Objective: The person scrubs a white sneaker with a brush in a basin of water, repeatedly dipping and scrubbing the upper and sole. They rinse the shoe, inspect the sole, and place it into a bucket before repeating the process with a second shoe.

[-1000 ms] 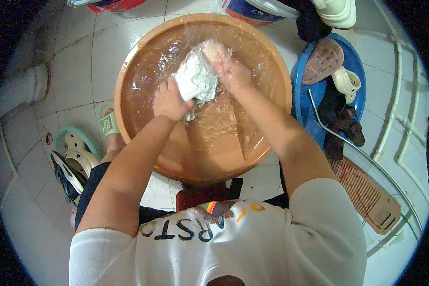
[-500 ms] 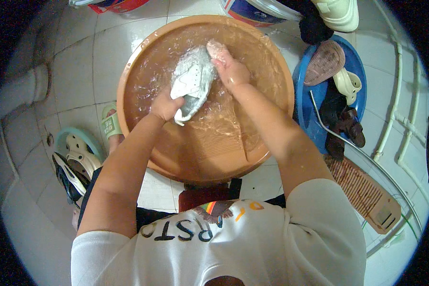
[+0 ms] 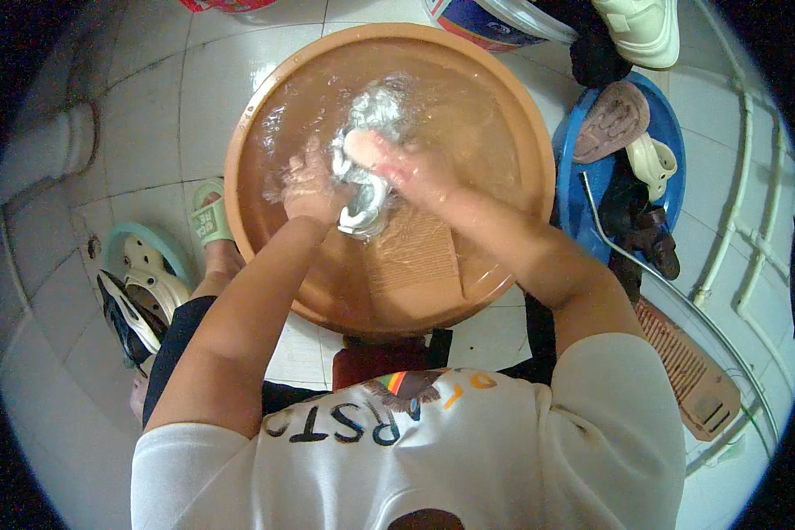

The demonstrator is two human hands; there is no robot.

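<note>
A white shoe (image 3: 375, 110) lies mostly under the water in a large round orange basin (image 3: 236, 190), its opening toward me. My left hand (image 3: 314, 185) is in the water along the shoe's left side, with its fingers stretched out and blurred by ripples. Over the middle of the shoe, my right hand (image 3: 408, 168) is closed, and a pale rounded end shows at its front. Whether that end is a held thing or part of the hand, I cannot make out. Ridges of a washboard surface (image 3: 415, 256) show through the water at the basin's near side.
Right of the basin stands a blue tub (image 3: 678, 168) with a pinkish sole, a cream clog and dark items. A brown washboard (image 3: 693, 375) lies nearer me, by a bent metal tube (image 3: 627, 252). Clogs in a green basin (image 3: 150, 231) are at left. Buckets (image 3: 495, 22) stand beyond.
The shoe has gone from above the water to mostly under it. My right hand has come back and left onto the shoe. My left hand has let go of the shoe's heel and opened.
</note>
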